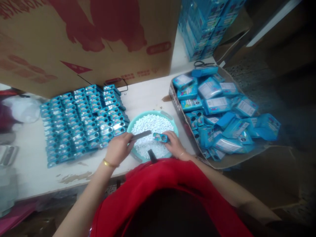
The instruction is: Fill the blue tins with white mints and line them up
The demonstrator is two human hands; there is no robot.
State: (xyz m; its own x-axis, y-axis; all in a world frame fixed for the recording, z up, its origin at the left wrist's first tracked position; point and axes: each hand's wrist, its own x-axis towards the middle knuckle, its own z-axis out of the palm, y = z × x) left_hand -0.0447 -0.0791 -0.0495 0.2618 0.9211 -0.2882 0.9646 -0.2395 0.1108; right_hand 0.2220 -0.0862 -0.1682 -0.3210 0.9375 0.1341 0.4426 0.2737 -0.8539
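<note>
My left hand point(119, 148) is closed round a dark, flat, narrow strip point(141, 135), whose free end points right over the basin. In my right hand point(174, 143) is a small blue box point(160, 137), held by its right end with a printed side facing up. Both hands are above a turquoise basin point(130, 126) full of small white pellets point(154, 123). The strip's tip and the box are close together with a small gap between them. What the pellets are made of I cannot tell.
Rows of blue boxes point(81, 121) stand on the white table point(145, 90) at left. An open carton point(176, 102) of blue packs is at right. Behind rise a large cardboard box point(111, 42) and stacked blue packs point(202, 29). Black scissors point(201, 64) lie near the carton.
</note>
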